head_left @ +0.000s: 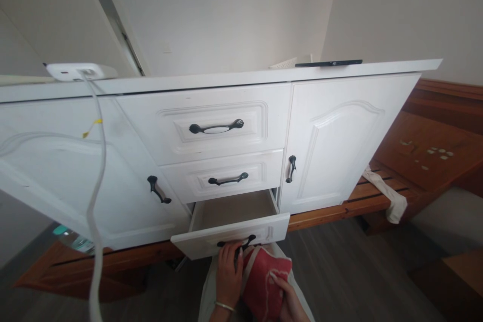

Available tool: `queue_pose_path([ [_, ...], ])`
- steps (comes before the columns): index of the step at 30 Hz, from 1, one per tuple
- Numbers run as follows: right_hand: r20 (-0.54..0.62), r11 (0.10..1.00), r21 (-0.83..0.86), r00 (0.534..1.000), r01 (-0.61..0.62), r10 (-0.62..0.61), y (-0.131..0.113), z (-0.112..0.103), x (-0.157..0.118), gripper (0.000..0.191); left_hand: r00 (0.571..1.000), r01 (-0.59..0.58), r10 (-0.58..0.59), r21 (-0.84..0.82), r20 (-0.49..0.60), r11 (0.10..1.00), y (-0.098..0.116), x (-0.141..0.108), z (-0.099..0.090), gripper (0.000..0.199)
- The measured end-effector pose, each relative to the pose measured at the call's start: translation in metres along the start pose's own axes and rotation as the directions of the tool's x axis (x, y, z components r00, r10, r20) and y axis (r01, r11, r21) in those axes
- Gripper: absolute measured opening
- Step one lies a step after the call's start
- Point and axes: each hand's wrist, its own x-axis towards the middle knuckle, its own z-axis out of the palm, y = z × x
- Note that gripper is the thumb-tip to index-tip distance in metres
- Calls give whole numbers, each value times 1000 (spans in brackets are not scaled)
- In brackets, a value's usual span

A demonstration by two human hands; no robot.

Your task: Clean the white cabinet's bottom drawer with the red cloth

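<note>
Fingers [234,250] of left hand [228,274] hooked on bottom drawer handle [237,243] | right hand [289,299] clamped on red pouch [264,282] | pull straight, level, keep pouch clear of drawer [230,231] rim

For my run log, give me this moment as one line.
left hand: gripping handle of open bottom drawer | right hand: holding red cloth | white cabinet

Soft even daylight, brighter on the right wall, faint shadow beneath the cabinet top [241,78], strong wide-angle bowing at left and right edges, slight overall softness.
</note>
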Motion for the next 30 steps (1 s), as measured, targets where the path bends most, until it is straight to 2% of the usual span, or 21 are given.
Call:
queue_pose_path([
  [10, 8, 999, 29, 1000, 23, -24, 1, -3, 1, 36, 1000, 17, -17, -13, 3, 1000, 3, -1, -2, 30],
  [21, 12, 1000, 10, 1000, -3, 3, 0, 2, -3, 40, 999, 37, -36, -35, 20, 999, 6, -1, -4, 31],
  [30, -13, 997, 79, 1000, -4, 5, 2, -4, 0, 33, 1000, 30, -30, -24, 2, 999, 5, -5, -4, 30],
])
